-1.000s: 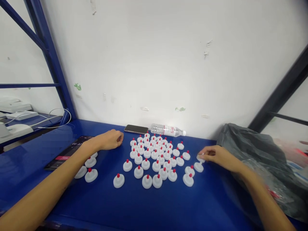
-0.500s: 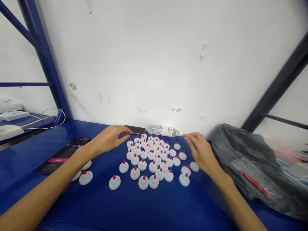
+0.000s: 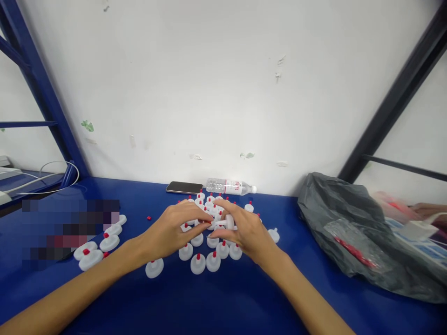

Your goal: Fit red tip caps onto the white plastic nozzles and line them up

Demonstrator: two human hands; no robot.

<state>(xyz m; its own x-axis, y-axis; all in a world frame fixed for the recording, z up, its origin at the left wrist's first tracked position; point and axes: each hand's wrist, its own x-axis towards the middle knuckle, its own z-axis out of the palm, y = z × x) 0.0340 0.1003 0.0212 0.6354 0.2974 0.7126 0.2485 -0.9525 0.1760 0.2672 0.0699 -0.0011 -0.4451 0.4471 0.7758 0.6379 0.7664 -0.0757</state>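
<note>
Above a cluster of white nozzle lids with red tips, my hands are close together. In my right hand is a white nozzle lid, gripped between thumb and fingers, its bare spout pointing left. The thumb and fingers of my left hand pinch a small red cap right by the spout's end; whether they touch I cannot tell. A lid with a bare spout lies right of my right hand. Several more lids lie at the left, and parts of the cluster are hidden behind my hands.
A dark phone and a clear plastic bottle lie along the wall. At the right, a grey plastic bag bears a clear pouch with red pieces. One loose red cap lies on the blue table.
Both hands have moved inward and met over the cluster, with the white nozzle lid now visible in the right hand. The view has turned slightly right.
</note>
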